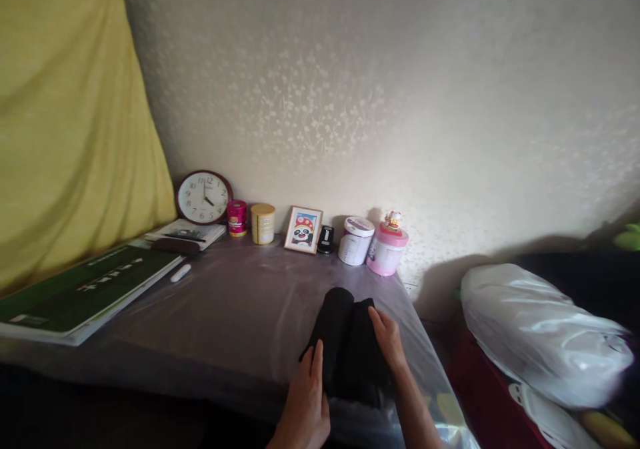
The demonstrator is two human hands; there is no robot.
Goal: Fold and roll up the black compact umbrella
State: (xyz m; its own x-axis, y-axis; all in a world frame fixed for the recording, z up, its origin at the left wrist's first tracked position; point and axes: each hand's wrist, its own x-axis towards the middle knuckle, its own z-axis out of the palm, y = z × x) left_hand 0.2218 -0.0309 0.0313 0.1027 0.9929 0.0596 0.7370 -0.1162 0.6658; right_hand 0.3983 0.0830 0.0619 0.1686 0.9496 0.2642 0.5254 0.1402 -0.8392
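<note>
A black cloth bundle [336, 332], folded or rolled into two lengthwise parts, lies near the right front of the table. Its exact kind cannot be made out. My left hand [307, 392] grips its left near side, with some fingers along the dark fabric. On the far right edge, my right hand [388, 335] pinches the cloth, thumb on top and the other fingers partly hidden.
Plastic covers the table [225, 315]. Along the wall stand a clock [205, 197], a pink can [237, 219], a yellow-lidded can [263, 224], a panda picture frame [303, 229] and two tubs [356, 241]. Left lies a green book [85, 289]; right, a white plastic bag [540, 332].
</note>
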